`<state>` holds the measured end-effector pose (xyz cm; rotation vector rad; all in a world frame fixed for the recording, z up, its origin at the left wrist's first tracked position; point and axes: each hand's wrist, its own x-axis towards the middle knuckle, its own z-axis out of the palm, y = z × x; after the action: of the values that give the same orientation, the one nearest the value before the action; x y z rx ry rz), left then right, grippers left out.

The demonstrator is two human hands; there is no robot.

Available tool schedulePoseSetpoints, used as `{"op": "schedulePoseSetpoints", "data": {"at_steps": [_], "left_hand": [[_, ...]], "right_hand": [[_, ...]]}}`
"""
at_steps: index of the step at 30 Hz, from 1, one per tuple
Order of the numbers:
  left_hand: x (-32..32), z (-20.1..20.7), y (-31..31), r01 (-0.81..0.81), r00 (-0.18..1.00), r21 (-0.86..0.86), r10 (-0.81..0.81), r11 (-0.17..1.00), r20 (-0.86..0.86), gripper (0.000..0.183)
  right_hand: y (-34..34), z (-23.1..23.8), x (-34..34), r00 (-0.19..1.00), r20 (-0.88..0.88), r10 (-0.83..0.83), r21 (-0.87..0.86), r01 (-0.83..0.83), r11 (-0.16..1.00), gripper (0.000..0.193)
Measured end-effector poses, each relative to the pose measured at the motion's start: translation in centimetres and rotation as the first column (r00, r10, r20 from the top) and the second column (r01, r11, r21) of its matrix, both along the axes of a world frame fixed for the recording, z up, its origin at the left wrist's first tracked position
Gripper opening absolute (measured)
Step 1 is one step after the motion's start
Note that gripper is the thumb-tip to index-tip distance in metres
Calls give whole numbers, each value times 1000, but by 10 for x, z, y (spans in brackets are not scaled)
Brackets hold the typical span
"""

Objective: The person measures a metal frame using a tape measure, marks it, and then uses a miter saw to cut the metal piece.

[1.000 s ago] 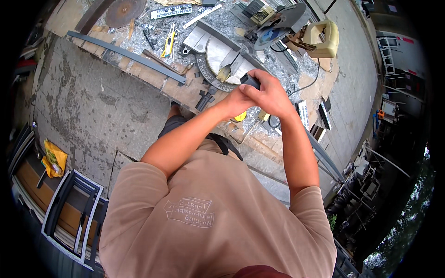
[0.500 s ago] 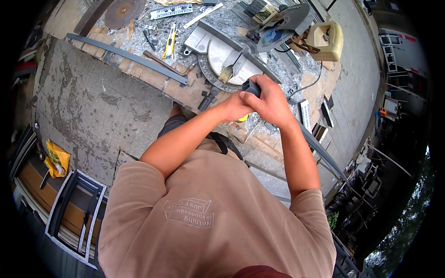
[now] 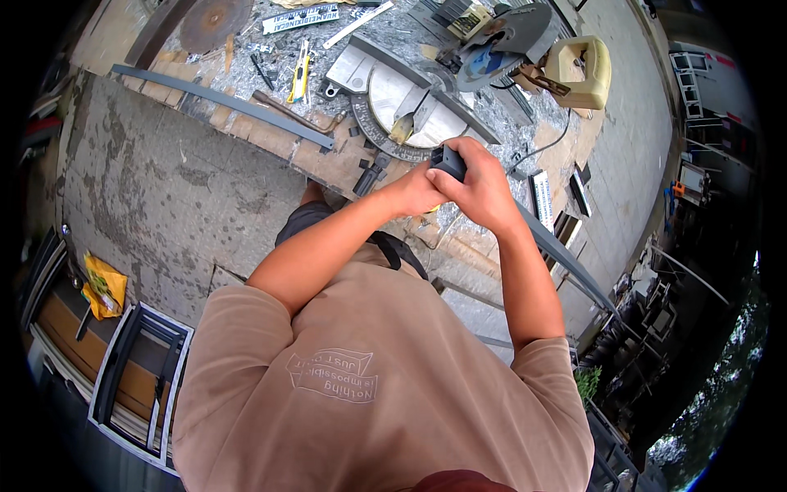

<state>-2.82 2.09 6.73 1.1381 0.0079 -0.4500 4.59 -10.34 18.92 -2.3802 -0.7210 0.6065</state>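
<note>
My right hand (image 3: 484, 187) is wrapped around a short dark grey profile piece (image 3: 448, 162), whose hollow end faces up. Pressed against it from the left, my left hand (image 3: 414, 191) has curled fingers, mostly hidden. A sliver of yellow shows beneath the two hands; what it belongs to is hidden. Just beyond the hands lies the round silver base of a mitre saw (image 3: 393, 107), its blade guard (image 3: 512, 41) raised at the back. A brush (image 3: 403, 127) with pale bristles rests on that base.
A grey metal strip (image 3: 221, 102), a hammer-like tool (image 3: 291, 113) and a yellow utility knife (image 3: 301, 74) lie on the chip-strewn workbench (image 3: 246, 135). A cream jug (image 3: 602, 74) stands at right, near a cable (image 3: 545, 152). Long grey profiles (image 3: 566, 258) extend off the right side.
The hands have shifted slightly down and right with the dark piece, which shows more of its end. Less of the yellow thing under them shows. The view has moved a little.
</note>
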Motion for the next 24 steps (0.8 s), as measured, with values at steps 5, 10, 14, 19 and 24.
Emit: {"op": "schedulePoseSetpoints", "data": {"at_steps": [5,10,14,19,24], "left_hand": [[9,12,10,42,998,77,-45,996,45,43],[13,18,12,8,995,162,-24,987,101,40],[16,15,11,4,986,207,-38,978,163,42],[17,11,12,22,985,181,-52,983,162,41],[18,11,12,35,985,198,-67,980,159,37]], "right_hand": [[-7,1,-2,999,21,-43,117,40,992,44],[-10,14,-1,996,63,-61,91,55,994,46],[-12,16,-1,991,122,-64,90,53,995,49],[-11,12,-8,976,199,-90,68,78,995,50],[-8,7,-14,951,287,-114,81,94,992,48]]}}
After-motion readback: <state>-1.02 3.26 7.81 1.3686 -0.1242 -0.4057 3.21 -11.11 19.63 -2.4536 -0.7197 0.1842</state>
